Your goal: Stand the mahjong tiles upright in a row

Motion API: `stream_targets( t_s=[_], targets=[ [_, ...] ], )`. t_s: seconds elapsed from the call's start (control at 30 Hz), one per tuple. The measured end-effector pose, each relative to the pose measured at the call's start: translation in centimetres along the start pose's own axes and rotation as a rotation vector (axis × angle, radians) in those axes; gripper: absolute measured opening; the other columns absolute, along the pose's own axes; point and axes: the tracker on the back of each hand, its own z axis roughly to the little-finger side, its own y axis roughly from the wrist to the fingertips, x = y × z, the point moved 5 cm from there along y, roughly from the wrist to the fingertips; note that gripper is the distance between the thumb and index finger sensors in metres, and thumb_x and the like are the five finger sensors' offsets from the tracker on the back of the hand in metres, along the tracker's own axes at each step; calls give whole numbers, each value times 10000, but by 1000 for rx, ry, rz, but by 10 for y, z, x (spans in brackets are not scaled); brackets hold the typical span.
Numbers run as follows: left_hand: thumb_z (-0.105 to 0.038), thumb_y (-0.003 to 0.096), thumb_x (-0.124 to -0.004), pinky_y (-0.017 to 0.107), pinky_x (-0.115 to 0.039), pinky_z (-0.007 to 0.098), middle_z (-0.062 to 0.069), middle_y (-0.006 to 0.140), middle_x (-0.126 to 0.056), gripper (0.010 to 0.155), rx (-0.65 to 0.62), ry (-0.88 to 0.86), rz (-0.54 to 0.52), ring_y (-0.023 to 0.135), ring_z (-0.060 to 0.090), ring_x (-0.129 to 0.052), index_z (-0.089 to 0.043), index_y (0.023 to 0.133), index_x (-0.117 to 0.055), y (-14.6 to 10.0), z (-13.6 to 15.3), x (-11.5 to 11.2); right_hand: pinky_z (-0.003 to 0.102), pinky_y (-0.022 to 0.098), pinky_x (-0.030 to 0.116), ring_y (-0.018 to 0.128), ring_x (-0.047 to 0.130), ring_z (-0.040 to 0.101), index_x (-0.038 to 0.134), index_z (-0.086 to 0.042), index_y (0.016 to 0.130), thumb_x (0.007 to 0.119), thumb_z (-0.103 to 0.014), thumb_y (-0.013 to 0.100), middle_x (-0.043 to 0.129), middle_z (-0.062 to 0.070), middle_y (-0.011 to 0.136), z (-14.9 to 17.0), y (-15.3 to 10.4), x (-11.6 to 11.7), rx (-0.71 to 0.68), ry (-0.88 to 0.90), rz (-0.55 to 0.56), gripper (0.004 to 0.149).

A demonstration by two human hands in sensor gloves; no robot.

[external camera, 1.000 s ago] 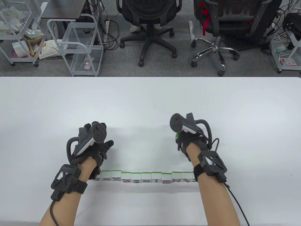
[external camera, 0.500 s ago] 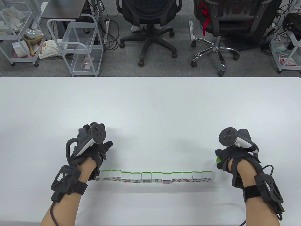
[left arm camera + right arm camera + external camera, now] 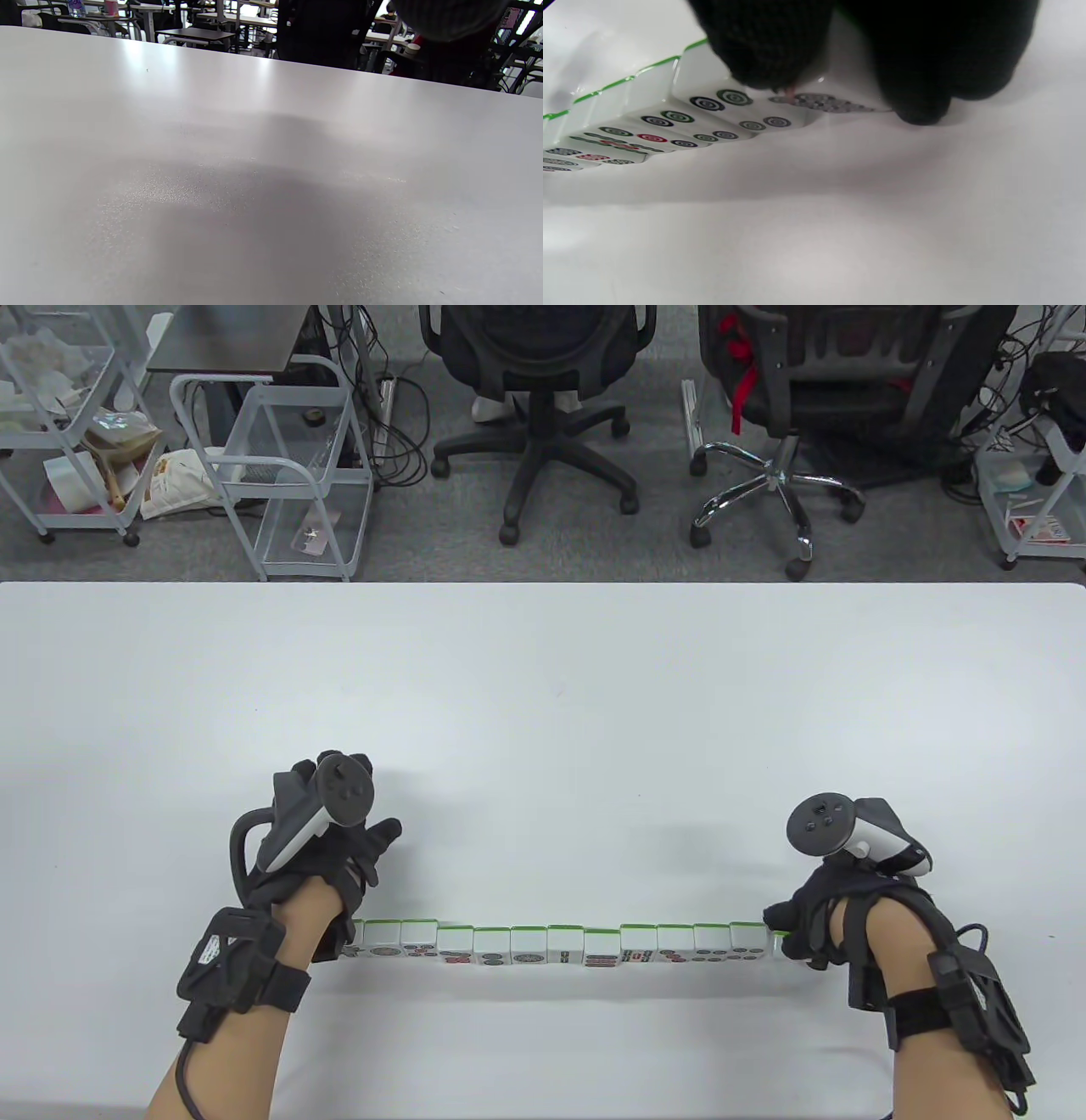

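Note:
A row of upright white mahjong tiles with green backs point(image 3: 547, 943) stands near the table's front edge, faces toward me. It also shows in the right wrist view point(image 3: 670, 123). My right hand point(image 3: 785, 937) pinches one more tile point(image 3: 777, 936) at the row's right end. In the right wrist view this tile point(image 3: 823, 103) shows a many-circle face between my fingertips point(image 3: 916, 106), touching the last tile of the row. My left hand point(image 3: 339, 848) lies palm down with fingers spread just behind the row's left end. Its wrist hides the leftmost tile. The left wrist view shows only bare table point(image 3: 271, 190).
The white table point(image 3: 543, 687) stretches far behind the row. Beyond its far edge stand two office chairs point(image 3: 543, 398) and wire carts point(image 3: 288, 475).
My right hand carried a tile from behind the row's right part out to the right end and lowered it against the last tile. My left hand barely shifted.

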Motion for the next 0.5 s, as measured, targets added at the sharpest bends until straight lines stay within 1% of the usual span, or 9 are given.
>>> stream_targets(
  t_s=[0.07,0.13,0.3,0.37,0.4,0.43,0.5],
  targets=[
    [-640,300,-665,762,-422,579,7,1137,-249,859,3,-11,-1,1081,373,-299,-329,992,-262,-1,2,1,509,418,889,605,1015,453,760,-63,848,866,-240,274,729,323,847,1,1,-2,-20,35,15,610],
    [-640,301,-665,762,-421,579,8,1137,-248,859,5,-22,1,1081,373,-299,-330,992,-259,-1,5,1,497,397,919,579,1051,432,819,-90,814,881,-234,270,802,269,829,3,3,-3,-29,67,21,567],
    [-641,300,-664,761,-420,580,8,1137,-243,861,6,-22,4,1080,375,-295,-331,991,-255,-2,6,1,476,380,936,564,1073,407,822,-88,814,903,-248,267,837,246,832,3,2,-6,-28,46,44,575],
    [-642,298,-663,763,-420,578,3,1137,-242,860,-4,-24,6,1080,372,-294,-335,991,-256,-2,5,2,480,386,904,573,1044,395,793,-81,834,911,-264,269,805,250,859,2,-2,-9,-29,33,60,605],
    [-644,298,-662,764,-418,579,-1,1137,-239,861,-12,-30,12,1080,369,-285,-338,991,-253,-2,4,3,491,398,877,611,1007,405,773,-73,846,909,-262,274,774,257,878,1,-5,-12,-19,20,72,619],
    [-645,298,-662,765,-412,580,-6,1138,-230,861,-29,-44,23,1079,370,-273,-343,992,-249,-3,3,4,513,429,831,661,945,441,741,-66,865,910,-267,275,727,259,908,-3,-11,-17,-26,-7,97,646],
    [-647,300,-660,766,-410,583,-9,1139,-224,858,-43,-73,22,1081,371,-272,-350,993,-251,-5,1,10,551,478,760,731,844,490,685,-62,896,898,-270,288,652,261,949,-17,-24,-31,-56,-27,186,677]
  ],
)
